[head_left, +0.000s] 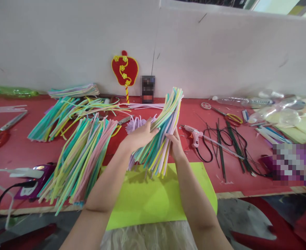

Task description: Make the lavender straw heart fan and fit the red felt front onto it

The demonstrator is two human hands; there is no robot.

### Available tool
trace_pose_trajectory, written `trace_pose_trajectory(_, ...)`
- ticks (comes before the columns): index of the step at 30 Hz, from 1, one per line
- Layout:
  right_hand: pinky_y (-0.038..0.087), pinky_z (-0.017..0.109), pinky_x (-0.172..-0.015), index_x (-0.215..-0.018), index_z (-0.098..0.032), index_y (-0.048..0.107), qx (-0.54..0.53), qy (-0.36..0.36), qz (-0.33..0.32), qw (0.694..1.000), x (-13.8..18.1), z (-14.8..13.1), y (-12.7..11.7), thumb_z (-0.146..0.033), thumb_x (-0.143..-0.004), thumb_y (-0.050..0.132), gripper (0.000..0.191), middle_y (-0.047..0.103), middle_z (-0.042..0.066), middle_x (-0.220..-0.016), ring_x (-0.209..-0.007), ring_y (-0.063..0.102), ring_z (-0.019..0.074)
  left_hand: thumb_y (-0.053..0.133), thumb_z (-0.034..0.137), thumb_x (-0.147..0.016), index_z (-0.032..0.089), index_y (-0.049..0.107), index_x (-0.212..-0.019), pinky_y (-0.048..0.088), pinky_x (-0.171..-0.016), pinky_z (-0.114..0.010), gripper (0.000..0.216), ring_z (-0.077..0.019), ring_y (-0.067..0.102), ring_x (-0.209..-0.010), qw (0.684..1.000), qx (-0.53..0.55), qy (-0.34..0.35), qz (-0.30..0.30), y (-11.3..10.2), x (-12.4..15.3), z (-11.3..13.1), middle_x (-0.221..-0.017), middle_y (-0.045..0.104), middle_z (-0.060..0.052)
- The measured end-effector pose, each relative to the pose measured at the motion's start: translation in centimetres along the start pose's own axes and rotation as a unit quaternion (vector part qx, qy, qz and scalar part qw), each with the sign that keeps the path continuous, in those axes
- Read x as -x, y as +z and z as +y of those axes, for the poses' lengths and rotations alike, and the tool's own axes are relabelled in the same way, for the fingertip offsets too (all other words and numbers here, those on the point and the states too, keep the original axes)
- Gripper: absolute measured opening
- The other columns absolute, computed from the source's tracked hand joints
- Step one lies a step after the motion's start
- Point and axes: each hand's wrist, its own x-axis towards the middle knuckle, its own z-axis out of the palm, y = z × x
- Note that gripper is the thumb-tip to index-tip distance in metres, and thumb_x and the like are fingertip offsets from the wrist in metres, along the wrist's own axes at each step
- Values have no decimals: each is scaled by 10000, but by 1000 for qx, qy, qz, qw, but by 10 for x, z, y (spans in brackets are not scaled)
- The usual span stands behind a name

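I hold a thick bundle of pastel pipe cleaners (161, 133) upright and tilted over a lime-green sheet (155, 201). My left hand (139, 135) presses on the bundle's left side, its fingers partly spread across the stems. From the right and behind, my right hand (176, 146) grips the same bundle. A lilac fluffy piece (136, 124) lies just behind my left hand.
A large fan of pipe cleaners (77, 163) lies left, with more piles (56, 118) behind. A pink glue gun (194, 134) with black cable, green wires (235, 146), scissors (229, 116), a purple device (35, 180), and a red fan ornament (124, 71) against the white wall.
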Motion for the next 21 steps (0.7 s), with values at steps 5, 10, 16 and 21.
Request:
trace_pose_trajectory(5,531,337,-828,-1102,-320,544,-12,9,16,1000,-1,-1,-2,-218,-634,626,486,670,-49,-1035,-986,625,206,398,383,-896,153,166,-1444,366,-1005,-408,637,-314,446,-1284,999,-5,18,33,21,-7,16,-1476,337,-188)
trace_pose_trajectory(10,532,372,-836,-1087,-303,559,-22,14,10,1000,0,-3,0,-216,-616,589,480,687,-42,-995,-958,637,223,457,372,-868,130,177,-1430,377,-1002,-402,673,-318,438,-1289,998,-20,25,46,21,-3,17,-1466,341,-207)
trace_pose_trajectory(16,535,387,-816,-1083,-297,556,-34,24,2,999,3,-6,3,-208,-592,588,500,692,-40,-959,-935,644,238,516,337,-820,157,292,-1352,451,-874,-384,605,-308,586,-1104,998,-34,35,38,18,-3,15,-1281,544,-176)
trace_pose_trajectory(21,551,413,-744,-1069,-274,554,-49,50,-12,997,4,-6,2,-213,-563,551,509,693,-24,-902,-852,657,258,530,302,-800,167,387,-1278,467,-840,-349,517,-278,614,-1038,998,-34,44,11,8,-6,8,-1185,609,-132)
